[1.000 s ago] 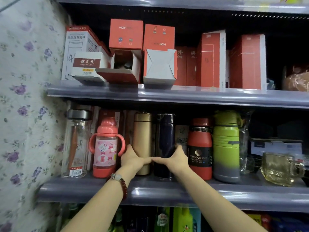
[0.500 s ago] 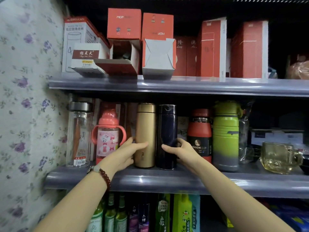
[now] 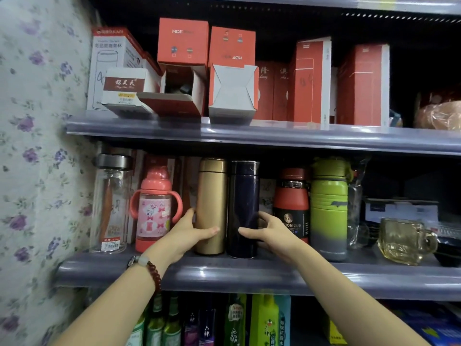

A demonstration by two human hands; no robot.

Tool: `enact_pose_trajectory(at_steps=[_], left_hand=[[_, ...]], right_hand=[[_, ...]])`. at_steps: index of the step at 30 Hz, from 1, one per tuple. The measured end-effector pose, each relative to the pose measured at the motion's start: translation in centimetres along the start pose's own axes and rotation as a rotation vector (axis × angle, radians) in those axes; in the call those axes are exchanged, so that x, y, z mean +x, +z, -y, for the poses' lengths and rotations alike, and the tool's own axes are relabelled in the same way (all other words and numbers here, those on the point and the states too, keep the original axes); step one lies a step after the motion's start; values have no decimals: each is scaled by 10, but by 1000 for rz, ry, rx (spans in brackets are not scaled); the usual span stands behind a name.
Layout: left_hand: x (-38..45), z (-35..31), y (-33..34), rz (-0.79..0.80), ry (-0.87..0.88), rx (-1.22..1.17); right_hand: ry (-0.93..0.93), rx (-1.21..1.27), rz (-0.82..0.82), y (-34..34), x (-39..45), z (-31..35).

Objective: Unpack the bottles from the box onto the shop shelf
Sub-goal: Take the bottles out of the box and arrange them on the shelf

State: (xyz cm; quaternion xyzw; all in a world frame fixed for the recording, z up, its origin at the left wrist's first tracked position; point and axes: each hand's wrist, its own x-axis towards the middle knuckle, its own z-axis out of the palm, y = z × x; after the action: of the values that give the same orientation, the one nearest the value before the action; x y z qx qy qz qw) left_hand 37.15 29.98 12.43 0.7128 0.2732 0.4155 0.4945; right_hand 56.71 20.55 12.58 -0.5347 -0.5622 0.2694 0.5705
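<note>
A gold bottle (image 3: 211, 196) and a dark blue bottle (image 3: 243, 196) stand upright side by side on the middle shelf (image 3: 249, 273). My left hand (image 3: 185, 233) grips the lower part of the gold bottle, thumb across its front and fingers round its left side. My right hand (image 3: 268, 229) grips the lower part of the dark blue bottle, thumb on its front and fingers behind its right side. An open red box (image 3: 179, 91) lies on its side on the upper shelf (image 3: 274, 138).
On the middle shelf stand a clear glass bottle (image 3: 111, 206), a pink handled bottle (image 3: 154, 208), a red bottle (image 3: 290, 203), a green bottle (image 3: 328, 208) and a glass mug (image 3: 405, 242). Red and white boxes fill the upper shelf. A flowered wall (image 3: 37, 146) closes the left side.
Both bottles have come forward toward the shelf's front edge. My hands have gone from touching between them to gripping one bottle each.
</note>
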Motion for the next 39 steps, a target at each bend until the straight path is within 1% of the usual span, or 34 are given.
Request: enact_pose_trajectory(at_steps=[4,6,8,11,12,14,16,19,20,21,22,25,27,28,30,32,34,36,37,39], left_hand=[[-1,-1,1,-16,-5,-1],[-3,-2,0,-18,-3,3],[-4,-3,0,-2,-2,8],[-6,-4,1,9,0,12],[-6,-4,0,5,1,9],[-6,-4,0,6,5,7],[-6,-4,1,6,17,12],[-6,-4,2,-3,32,18],[-7,-4,2,-3,27,17],[-6,-3,1,-1,24,15],[-5,-3,1,0,21,12],[-4,-2,0,1,15,18],[-4,-2,0,1,14,13],[-4,-2,0,3,15,15],[-4,-2,-1,7,15,15],[-4,-2,-1,19,10,15],[-5,-3,1,29,17,46],[-4,-3,2,12,29,86],[-4,-4,2,4,31,102],[-4,-4,3,-8,41,124]], right_hand=[[-53,-225,-195,15,5,-6],[-63,-256,-216,16,6,-4],[-10,-146,-127,9,9,-2],[97,-26,100,-6,5,3],[118,-15,137,-9,5,4],[107,-23,143,-8,3,4],[60,-70,55,2,-1,6],[-13,-314,-223,22,-3,6],[-23,-378,-292,25,-4,6],[-24,-394,-319,25,-3,5],[-11,-363,-300,22,-2,4],[47,-195,-123,6,-2,5],[68,-78,-50,0,-4,7],[71,-47,-29,-2,-5,8],[68,-73,-2,-1,-8,8],[48,-178,-35,4,-12,10],[21,-299,-166,11,-14,9],[15,-357,-276,16,-15,9],[15,-378,-302,16,-14,9],[25,-427,-302,12,-13,12]])
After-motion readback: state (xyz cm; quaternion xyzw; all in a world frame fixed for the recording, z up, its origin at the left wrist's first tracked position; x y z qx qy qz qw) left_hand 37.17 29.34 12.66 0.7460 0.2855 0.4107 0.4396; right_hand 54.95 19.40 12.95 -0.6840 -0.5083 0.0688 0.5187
